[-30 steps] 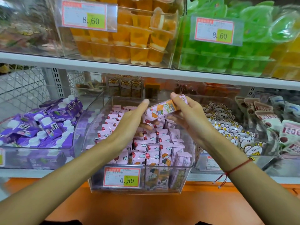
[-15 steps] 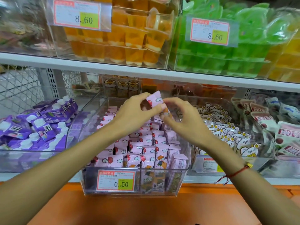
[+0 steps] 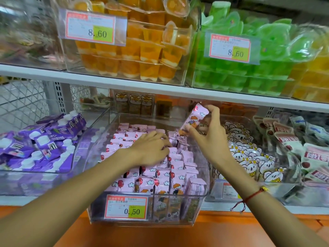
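right hand (image 3: 211,139): thumb and forefinger pinch a pink snack packet (image 3: 193,122) end to end, other fingers loosely spread. the packet is in the air, tilted with its top toward 1 o'clock, over the far right corner of the clear bin (image 3: 97,209) and just under the front edge of the upper shelf (image 3: 160,90), with little room above it.

left hand (image 3: 151,148): palm down on the rows of pink packets (image 3: 151,182) mid-bin, at 8 o'clock from the held packet. its fingers are bent down and blurred, so i cannot tell if they grip one.

the bin top is open. neighbouring bins touch it: purple pouches (image 3: 44,139) at 9 o'clock, bear-print packets (image 3: 249,154) at 3 o'clock.
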### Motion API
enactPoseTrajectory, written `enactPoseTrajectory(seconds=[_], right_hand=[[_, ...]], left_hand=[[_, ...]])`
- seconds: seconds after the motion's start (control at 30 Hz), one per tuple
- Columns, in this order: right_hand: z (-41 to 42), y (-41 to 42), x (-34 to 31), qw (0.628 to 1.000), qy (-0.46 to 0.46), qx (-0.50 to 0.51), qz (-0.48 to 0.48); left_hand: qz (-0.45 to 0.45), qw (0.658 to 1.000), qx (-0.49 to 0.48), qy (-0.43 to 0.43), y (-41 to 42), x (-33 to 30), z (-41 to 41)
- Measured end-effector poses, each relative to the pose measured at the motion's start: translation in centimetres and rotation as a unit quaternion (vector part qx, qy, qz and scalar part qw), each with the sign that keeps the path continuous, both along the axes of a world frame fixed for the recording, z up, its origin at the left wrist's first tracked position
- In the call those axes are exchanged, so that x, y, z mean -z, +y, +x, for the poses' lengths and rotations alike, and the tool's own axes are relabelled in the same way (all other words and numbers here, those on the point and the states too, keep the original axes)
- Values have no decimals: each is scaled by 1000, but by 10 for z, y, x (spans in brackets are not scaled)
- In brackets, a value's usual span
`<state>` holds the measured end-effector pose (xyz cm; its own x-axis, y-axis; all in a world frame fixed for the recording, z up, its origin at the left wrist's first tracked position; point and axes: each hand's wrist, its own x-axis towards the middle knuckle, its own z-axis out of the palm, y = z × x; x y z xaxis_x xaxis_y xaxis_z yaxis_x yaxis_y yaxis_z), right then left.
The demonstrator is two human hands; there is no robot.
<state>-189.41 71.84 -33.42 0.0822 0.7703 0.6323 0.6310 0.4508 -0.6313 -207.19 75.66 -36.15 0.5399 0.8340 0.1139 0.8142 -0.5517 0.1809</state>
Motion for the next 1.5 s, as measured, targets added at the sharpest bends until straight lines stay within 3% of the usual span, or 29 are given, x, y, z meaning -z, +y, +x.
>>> enactPoseTrajectory(seconds=[0.13, 0.27, 0.43, 0.57, 0.7, 0.87, 0.93, 1.0, 1.07, 1.3, 1.5], right_hand=[[-7, 7, 1, 999, -49, -18, -5], [-17, 23, -3, 988, -127, -25, -89], [-23, 35, -9, 946, -275, -20, -173], [-23, 36, -8, 927, -309, -24, -213], [-21, 37, -5, 872, -415, -62, -252], [-20, 38, -12, 823, -473, -106, -296], [-19, 39, -15, 836, -452, -107, -292], [-17, 42, -18, 880, -400, -66, -247], [-16, 48, -16, 901, -388, -6, -193], [-28, 71, -7, 855, -451, 50, -250], [-28, 70, -6, 881, -415, 55, -222]], left_hand=[[-44, 999, 7, -30, -17, 3, -1], [-8, 999, 8, -50, -24, 8, -7], [0, 997, 9, -71, -25, 8, -11], [48, 991, -32, -118, -26, 6, -12], [76, 982, -63, -163, -20, 5, -15], [-11, 995, -50, -89, -11, 9, -13], [-22, 996, -43, -68, -9, 11, -12], [-17, 997, -39, -62, -8, 13, -13], [-9, 997, -35, -65, -9, 16, -13], [0, 997, -29, -69, -12, 18, -13], [-1, 996, -41, -73, -13, 18, -15]])
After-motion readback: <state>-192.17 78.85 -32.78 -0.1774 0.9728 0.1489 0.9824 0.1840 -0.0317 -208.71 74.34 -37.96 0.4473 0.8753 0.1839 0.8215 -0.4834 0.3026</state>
